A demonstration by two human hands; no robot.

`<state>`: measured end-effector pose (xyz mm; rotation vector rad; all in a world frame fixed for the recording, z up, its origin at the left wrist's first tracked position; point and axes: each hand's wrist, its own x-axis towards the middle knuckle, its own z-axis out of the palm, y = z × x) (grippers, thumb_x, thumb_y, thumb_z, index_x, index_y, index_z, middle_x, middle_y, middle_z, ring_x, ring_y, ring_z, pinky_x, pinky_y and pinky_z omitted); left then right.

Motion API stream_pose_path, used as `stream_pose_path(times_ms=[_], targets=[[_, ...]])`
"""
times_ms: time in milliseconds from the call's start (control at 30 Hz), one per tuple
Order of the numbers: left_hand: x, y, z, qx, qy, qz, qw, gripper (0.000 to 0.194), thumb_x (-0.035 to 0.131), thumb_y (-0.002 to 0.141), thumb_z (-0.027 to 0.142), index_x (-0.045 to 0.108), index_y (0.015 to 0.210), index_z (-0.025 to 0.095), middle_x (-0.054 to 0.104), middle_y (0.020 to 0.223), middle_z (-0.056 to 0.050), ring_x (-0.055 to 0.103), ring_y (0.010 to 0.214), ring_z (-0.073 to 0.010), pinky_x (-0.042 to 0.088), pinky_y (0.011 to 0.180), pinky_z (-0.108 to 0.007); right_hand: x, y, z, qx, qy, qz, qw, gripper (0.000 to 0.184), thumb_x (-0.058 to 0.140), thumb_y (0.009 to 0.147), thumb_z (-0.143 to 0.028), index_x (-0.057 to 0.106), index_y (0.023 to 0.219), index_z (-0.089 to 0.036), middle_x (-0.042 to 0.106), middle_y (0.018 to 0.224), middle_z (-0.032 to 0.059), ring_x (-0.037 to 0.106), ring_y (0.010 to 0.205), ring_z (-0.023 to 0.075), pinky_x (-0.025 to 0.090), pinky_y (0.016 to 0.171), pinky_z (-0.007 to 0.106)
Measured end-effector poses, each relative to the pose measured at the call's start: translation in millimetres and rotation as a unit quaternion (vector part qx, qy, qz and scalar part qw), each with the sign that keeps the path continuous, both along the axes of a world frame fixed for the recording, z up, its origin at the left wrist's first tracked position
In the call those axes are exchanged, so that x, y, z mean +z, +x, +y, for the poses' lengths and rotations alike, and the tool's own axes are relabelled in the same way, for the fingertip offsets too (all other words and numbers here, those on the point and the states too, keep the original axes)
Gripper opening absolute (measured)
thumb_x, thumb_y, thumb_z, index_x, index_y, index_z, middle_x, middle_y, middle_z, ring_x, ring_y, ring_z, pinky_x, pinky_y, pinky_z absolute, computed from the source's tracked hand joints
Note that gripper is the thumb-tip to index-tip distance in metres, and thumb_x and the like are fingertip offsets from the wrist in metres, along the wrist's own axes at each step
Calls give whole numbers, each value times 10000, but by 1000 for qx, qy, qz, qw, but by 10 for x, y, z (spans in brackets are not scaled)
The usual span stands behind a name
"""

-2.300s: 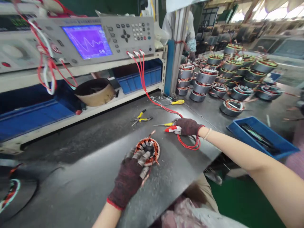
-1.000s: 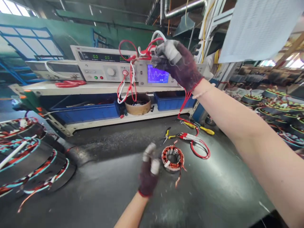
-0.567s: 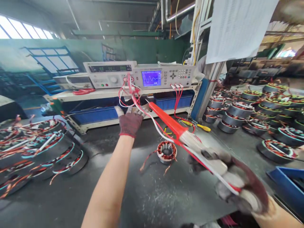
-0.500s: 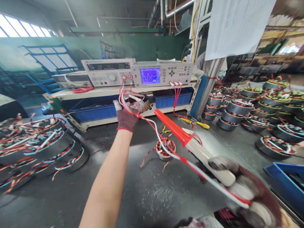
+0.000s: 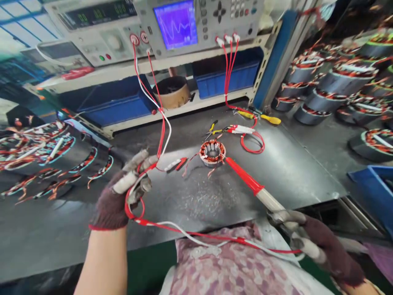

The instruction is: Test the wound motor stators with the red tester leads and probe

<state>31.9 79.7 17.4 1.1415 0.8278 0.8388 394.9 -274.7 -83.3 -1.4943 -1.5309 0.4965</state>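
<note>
As head view shows, our left grip [image 5: 124, 189] is closed round red-and-white cable [image 5: 144, 222]; our right grip [image 5: 316, 239] clasps probe [image 5: 245, 176], red end by wound ring [image 5: 212, 161], contact unclear. Ring sits on surface [image 5: 196, 200], near red-and-white clip [image 5: 181, 164].

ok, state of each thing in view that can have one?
left hand, closed round the cable
right hand, closed round the probe
probe, slanting, far end at the coil ring, contact unclear
cable, looped
coil ring, lying flat
clip left of coil ring, lying down, grip unclear
pliers, handles spread
screen, lit, showing a wave
digit display, lit
three white plugs, plugged in
</note>
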Motion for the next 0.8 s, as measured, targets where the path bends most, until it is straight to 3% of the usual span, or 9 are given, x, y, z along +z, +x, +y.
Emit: stream_pose_path(times_ms=[133,200,267,333,433,500,533,700,800], targets=[[-692,-384,-258,151,-68,24,986,647,935,666,308,743,1283,275,728,1413,-86,755,811,-199,624,565,-252,-171,103,-14,29,-25,-6,999,280,626,1044,-449,859,1101,-305,832,1135,87,828,974,271,688,842,295],[-914,-505,-306,180,-90,30,979,643,953,638,328,737,1240,257,742,1350,-85,764,906,-227,676,758,-361,-283,180,-76,29,-49,-6,998,258,648,1033,-433,857,1122,-311,824,1178,93,824,1010,285,694,832,309],[-973,-617,-299,148,-85,115,979,715,947,649,407,710,1304,242,753,1299,-108,764,930,-259,663,823,-420,-403,268,-165,22,-58,-3,998,213,681,1013,-403,857,1099,-319,814,1212,93,823,1015,287,699,816,310],[-864,-699,-237,55,-32,297,953,735,884,724,473,682,1389,235,772,1252,-127,759,1005,-329,639,887,-490,-507,364,-245,13,-64,-18,998,186,708,995,-371,848,1111,-329,779,1306,91,805,1085,293,698,862,328],[-531,-629,-30,-27,135,597,790,540,697,897,463,735,1351,174,752,1309,-211,669,1255,-469,532,1056,-619,-587,477,-263,-34,-71,-77,994,315,688,1003,-348,761,1308,-367,641,1526,78,714,1293,313,662,1016,406],[-359,-374,176,-14,249,688,681,507,571,987,438,742,1345,122,664,1445,-272,592,1353,-525,463,1103,-670,-588,480,-173,-83,-73,-139,984,441,650,1025,-384,643,1465,-369,572,1592,89,658,1369,326,617,1101,478],[-325,-186,288,-20,294,694,658,522,539,1011,431,721,1381,111,625,1497,-280,575,1371,-526,452,1107,-668,-582,448,-101,-101,-83,-179,975,497,628,1036,-410,581,1527,-356,559,1600,100,642,1386,332,596,1127,503],[-663,783,660,-143,308,622,706,586,725,913,343,663,1472,179,715,1402,-228,663,1269,-416,487,1085,-517,-633,104,258,-140,-170,-365,905,595,516,1074,-432,463,1630,-224,701,1382,182,736,1190,358,659,956,508],[-915,808,676,-115,269,595,749,539,749,857,293,714,1377,156,774,1236,-249,710,1146,-439,505,1017,-550,-690,-2,226,-190,-170,-352,901,613,507,1084,-396,405,1662,-218,769,1221,168,791,1013,331,678,807,441]])
